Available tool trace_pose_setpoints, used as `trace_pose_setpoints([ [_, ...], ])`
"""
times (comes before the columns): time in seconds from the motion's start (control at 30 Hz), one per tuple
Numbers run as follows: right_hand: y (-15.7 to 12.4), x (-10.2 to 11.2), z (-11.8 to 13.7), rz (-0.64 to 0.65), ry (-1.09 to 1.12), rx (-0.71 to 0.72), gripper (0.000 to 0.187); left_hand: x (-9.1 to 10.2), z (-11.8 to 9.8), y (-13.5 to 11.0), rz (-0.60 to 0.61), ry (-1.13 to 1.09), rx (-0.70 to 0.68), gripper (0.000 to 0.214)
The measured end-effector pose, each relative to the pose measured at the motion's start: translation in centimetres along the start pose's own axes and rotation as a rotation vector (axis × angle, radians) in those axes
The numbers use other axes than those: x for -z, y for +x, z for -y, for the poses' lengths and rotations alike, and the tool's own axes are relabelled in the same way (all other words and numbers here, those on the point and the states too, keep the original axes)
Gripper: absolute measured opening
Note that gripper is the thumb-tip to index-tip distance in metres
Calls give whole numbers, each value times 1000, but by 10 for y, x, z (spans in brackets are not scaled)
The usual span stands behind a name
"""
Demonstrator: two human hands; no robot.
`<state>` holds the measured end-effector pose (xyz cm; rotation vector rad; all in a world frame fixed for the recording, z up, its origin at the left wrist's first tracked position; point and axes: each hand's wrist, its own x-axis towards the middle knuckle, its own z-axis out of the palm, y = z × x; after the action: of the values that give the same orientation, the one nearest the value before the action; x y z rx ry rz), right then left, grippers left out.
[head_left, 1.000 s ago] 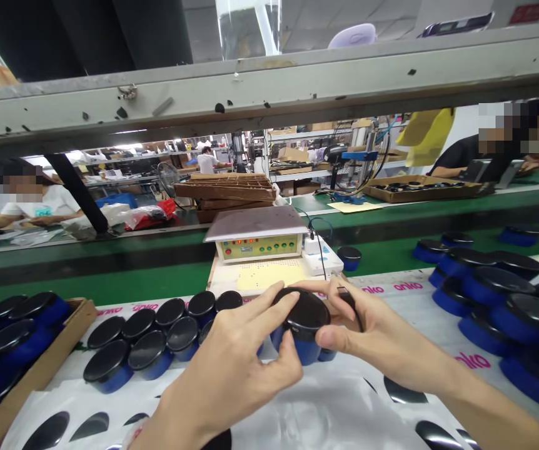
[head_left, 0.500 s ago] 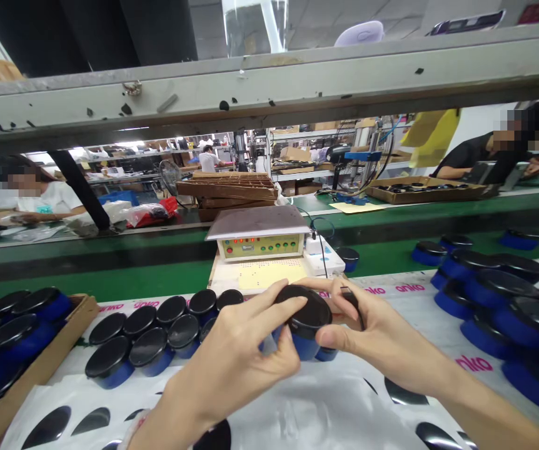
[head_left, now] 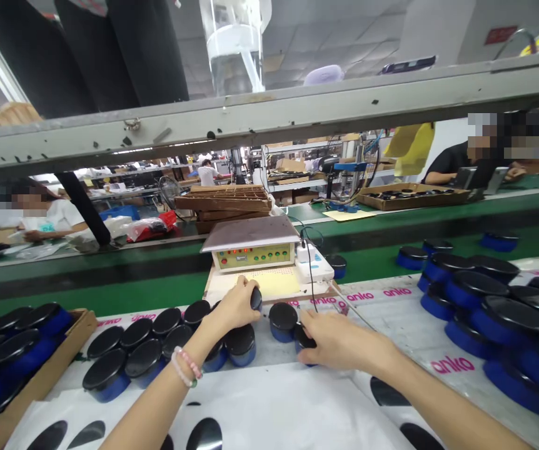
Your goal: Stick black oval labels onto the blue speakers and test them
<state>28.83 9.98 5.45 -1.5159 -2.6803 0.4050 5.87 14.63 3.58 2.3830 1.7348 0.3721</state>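
Note:
My left hand (head_left: 234, 307) is curled around a small black-topped canister (head_left: 256, 299) near the back of the rows, and its palm hides most of that piece. My right hand (head_left: 330, 340) lies over another blue canister with a black lid (head_left: 306, 337), low beside the white sheet. Between my hands stands a similar canister (head_left: 282, 322), upright and untouched. A group of the same blue canisters (head_left: 145, 354) stands to the left of my left wrist, which wears a beaded bracelet (head_left: 182, 365).
A tester box with red lights (head_left: 251, 256) stands behind the canisters on a pale board, with a cable (head_left: 314, 281) trailing from it. More canisters crowd the right side (head_left: 489, 306) and a cardboard tray (head_left: 39, 353). A green conveyor (head_left: 110, 275) and a grey metal rail (head_left: 251, 112) run across.
My hands have come apart from the single canister they held together. Each hand now rests on a separate canister, and the view has tilted slightly upward.

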Motion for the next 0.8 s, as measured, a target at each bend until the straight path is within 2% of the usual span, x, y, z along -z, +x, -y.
trace_pose_setpoints([
  [0.1,6,-4,-10,38,-58,-21,29,7,5,4,140,125,-3,35],
  [0.23,10,1,-28,17,-107,-88,29,10,-14,0,234,232,-55,44],
  [0.37,9,6,-33,62,-67,-19,27,8,-32,2,288,237,-117,42],
  [0.53,9,6,-27,87,24,31,29,19,-25,14,431,157,-171,29],
  [0.6,10,6,-24,89,63,36,30,20,-23,16,479,114,-184,41],
  [0.7,11,8,-26,103,130,8,37,13,-28,14,444,65,-197,82],
  [0.73,11,11,-29,111,155,-17,39,9,-31,13,419,45,-211,88],
  [0.8,10,20,-42,107,195,-95,39,2,-39,12,376,-1,-250,83],
])
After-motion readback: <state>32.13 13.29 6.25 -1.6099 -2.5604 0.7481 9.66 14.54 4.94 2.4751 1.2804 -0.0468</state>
